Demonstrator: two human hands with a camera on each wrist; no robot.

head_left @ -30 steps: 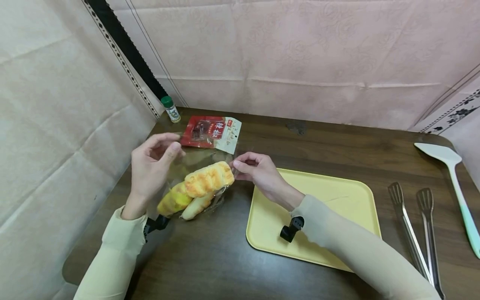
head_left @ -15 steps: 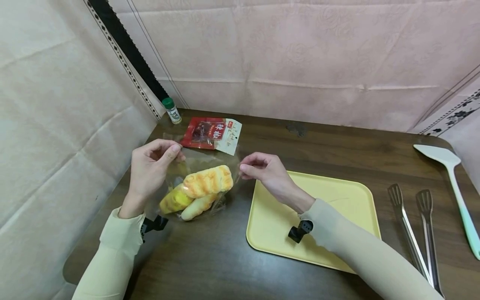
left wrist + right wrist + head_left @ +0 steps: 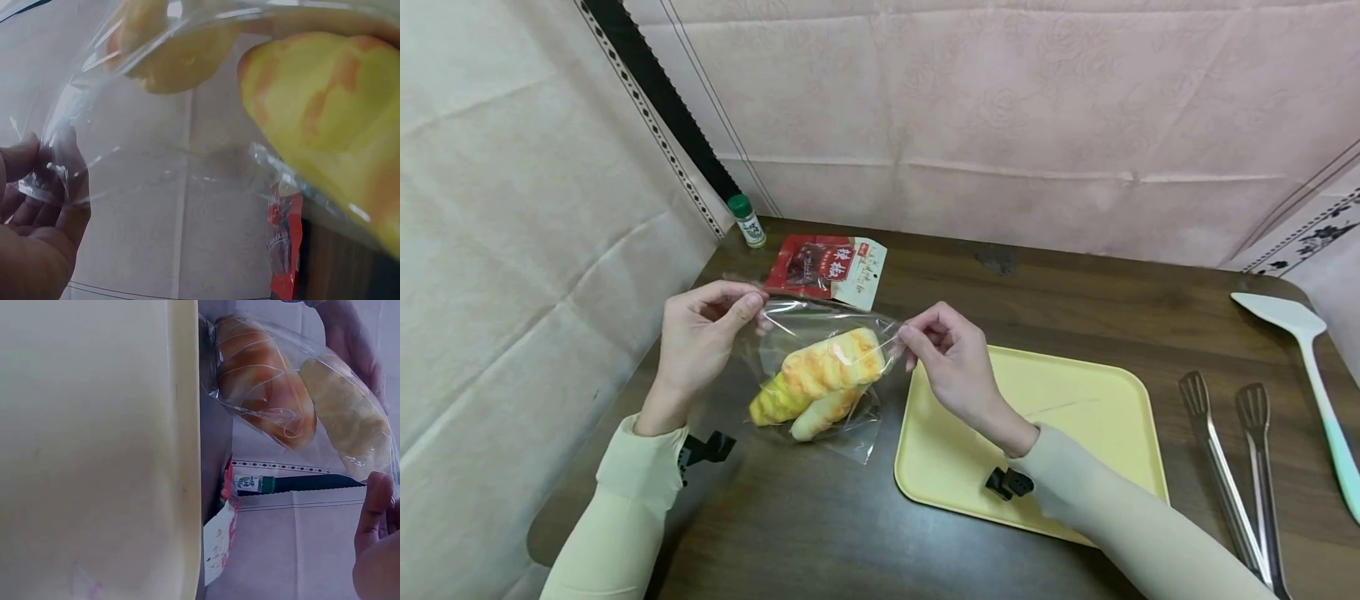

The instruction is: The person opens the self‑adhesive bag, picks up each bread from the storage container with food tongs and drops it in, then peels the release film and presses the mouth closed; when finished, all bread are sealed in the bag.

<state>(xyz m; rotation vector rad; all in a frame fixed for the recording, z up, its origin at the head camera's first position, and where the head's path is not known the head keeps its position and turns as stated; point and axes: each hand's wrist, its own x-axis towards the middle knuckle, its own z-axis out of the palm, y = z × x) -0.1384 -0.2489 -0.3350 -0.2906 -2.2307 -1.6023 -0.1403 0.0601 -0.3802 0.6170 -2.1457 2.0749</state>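
A clear plastic bag (image 3: 859, 433) hangs between both hands, with several bread rolls inside. One roll (image 3: 833, 363) is pale with orange-brown stripes; beneath it lie a yellow roll (image 3: 777, 402) and a smaller pale roll (image 3: 824, 413). My left hand (image 3: 703, 337) pinches the bag's upper left corner between thumb and fingers. At the upper right corner, my right hand (image 3: 957, 362) pinches the plastic in the same way. In the left wrist view the yellow roll (image 3: 325, 106) looms close behind the stretched film. The right wrist view shows the bag (image 3: 300, 347) above the tabletop.
Behind the bag lies a red and white packet (image 3: 827, 268), with a green-capped bottle (image 3: 747, 222) at the back left corner. A yellow tray (image 3: 1075, 417) sits under the right forearm. Farther right are two metal forks (image 3: 1221, 467) and a pale green spatula (image 3: 1311, 358).
My right hand has moved right and pulled the bag's top edge taut. The bag and the rolls in it have shifted slightly right. My left hand has barely moved.
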